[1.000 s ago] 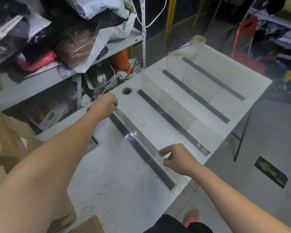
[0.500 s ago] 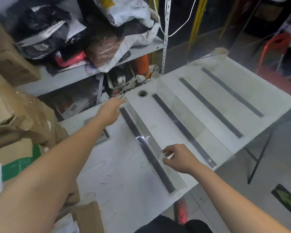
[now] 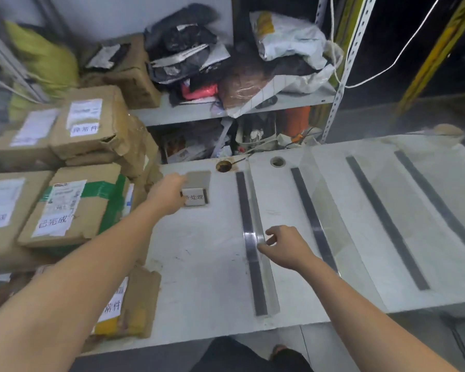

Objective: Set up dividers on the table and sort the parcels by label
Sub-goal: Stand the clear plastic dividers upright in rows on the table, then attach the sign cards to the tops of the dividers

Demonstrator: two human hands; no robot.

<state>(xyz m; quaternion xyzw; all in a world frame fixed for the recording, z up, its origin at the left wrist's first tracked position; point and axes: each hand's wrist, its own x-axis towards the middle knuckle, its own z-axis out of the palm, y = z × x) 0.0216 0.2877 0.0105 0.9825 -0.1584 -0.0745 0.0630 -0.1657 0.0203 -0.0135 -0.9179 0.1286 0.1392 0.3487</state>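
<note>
My left hand point(image 3: 169, 196) meets the thin, light card point(image 3: 198, 197) left of the clear divider point(image 3: 253, 208); I cannot tell its grip. My right hand point(image 3: 286, 247) hangs loose beside the divider. I'd pinch the card's edge.

Clear glossy plastic divider point(image 3: 255, 237), scuffed matt white table point(image 3: 204, 264), creased cardboard parcels point(image 3: 73, 210)

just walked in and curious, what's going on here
A person is setting up the table for parcel sorting. Clear dividers stand on dark strips across it. The right hand is at the top edge of the nearest divider; the left hand reaches a label card lying on the table. Labelled parcels are stacked at the left, none between the dividers yet.
</note>
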